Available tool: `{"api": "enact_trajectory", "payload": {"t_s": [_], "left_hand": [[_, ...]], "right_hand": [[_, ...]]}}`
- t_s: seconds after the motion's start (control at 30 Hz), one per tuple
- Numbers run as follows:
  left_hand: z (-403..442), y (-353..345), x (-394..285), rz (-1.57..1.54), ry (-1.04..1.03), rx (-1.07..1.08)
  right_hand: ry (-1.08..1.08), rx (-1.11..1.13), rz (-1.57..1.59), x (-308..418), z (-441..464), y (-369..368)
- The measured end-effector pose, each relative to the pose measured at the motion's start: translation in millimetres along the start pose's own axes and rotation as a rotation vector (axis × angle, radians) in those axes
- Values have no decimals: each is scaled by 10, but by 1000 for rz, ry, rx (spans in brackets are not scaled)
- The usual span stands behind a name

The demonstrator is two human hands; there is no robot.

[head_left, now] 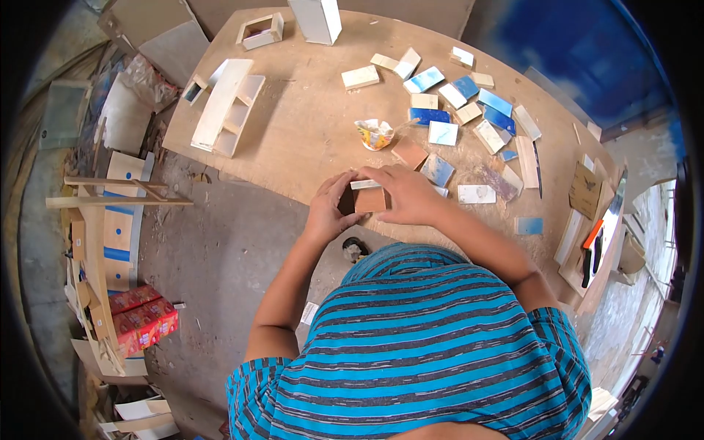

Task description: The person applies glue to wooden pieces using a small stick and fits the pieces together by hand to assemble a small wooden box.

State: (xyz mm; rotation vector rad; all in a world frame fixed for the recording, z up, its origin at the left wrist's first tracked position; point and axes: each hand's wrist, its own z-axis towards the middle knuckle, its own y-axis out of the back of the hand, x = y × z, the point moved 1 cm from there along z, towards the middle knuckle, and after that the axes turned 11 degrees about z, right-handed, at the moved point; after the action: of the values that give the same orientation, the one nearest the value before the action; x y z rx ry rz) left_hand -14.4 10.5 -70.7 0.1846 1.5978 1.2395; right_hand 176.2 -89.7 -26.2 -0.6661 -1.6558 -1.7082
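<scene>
At the near edge of the table, my left hand [328, 209] and my right hand [408, 195] close around small wooden pieces from either side. Between them shows a reddish-brown block [369, 200], with a pale wooden strip [364, 185] across its far edge. My fingers hide part of both, so I cannot tell whether the pieces are joined. Just beyond my right hand lies another reddish-brown block [410, 154], beside a block with a worn blue face [438, 169]. A patterned paper cup [375, 135] stands beyond my hands.
Several white, blue and bare wooden blocks [443, 133] lie scattered at the right on the table [308, 95]. A small wooden shelf [227, 110] stands at the left, a white box [317, 20] at the back. An orange-and-black handled tool [592, 242] lies far right.
</scene>
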Motion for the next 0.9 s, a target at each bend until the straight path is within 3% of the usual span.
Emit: {"api": "enact_trajectory", "payload": {"t_s": [0.5,0.6,0.63,0.73,0.83,0.9], "left_hand": [[-8,-13,-51,53,-91,-81],[-20,26,-46,-414,107,-45],[-37,71,-86,-692,155,-52],[-54,316,-134,-1179,241,-65],[-29,358,-92,-1419,153,-94],[28,380,-72,-1536,106,-38]], "right_hand": [[-64,28,-34,-53,35,-72],[-86,-4,80,143,24,100],[79,-163,27,173,9,154],[98,-549,129,238,-17,525],[-183,-774,171,57,70,822],[-287,-566,231,-155,141,838]]}}
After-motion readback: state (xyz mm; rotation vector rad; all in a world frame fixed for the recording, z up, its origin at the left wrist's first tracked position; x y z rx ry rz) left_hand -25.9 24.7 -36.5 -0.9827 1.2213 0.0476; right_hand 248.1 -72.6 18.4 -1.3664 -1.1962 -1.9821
